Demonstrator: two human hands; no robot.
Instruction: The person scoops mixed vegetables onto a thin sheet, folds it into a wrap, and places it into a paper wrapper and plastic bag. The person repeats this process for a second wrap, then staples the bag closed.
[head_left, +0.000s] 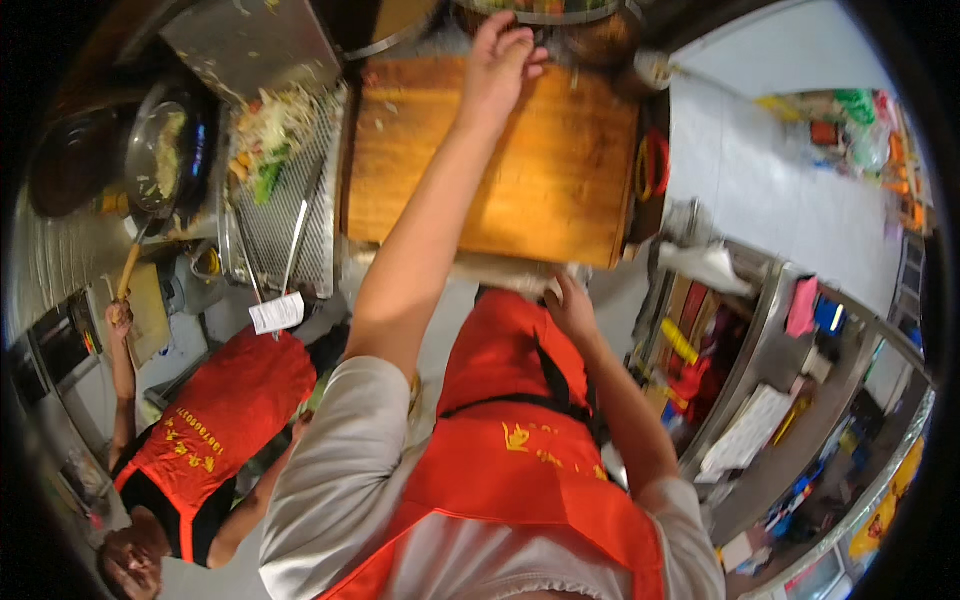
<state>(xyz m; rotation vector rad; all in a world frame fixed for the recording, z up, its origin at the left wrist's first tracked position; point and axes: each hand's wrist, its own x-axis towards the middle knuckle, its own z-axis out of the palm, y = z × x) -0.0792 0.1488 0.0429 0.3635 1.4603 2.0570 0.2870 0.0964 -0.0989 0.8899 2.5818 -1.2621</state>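
Note:
My left hand [503, 68] reaches over the far edge of a wooden cutting board [560, 190], its fingers apart and nothing visible in it. Just beyond its fingertips sits a round metal-rimmed container [545, 18] with green and orange food in it, cut off by the upper edge of the picture. I cannot make out whether the fingers touch its rim. My right hand [572, 308] hangs low, between the board's near edge and my red apron [540, 470]. Its fingers are bent and partly hidden, so what they hold, if anything, does not show.
Left of the board, a mesh rack [300, 190] carries noodles and vegetables [265, 145], with tongs [298, 240] lying across it. A co-worker in a red apron [215, 420] holds a wok [155, 150] by its handle. A white counter [760, 160] and cluttered shelves [760, 390] stand right.

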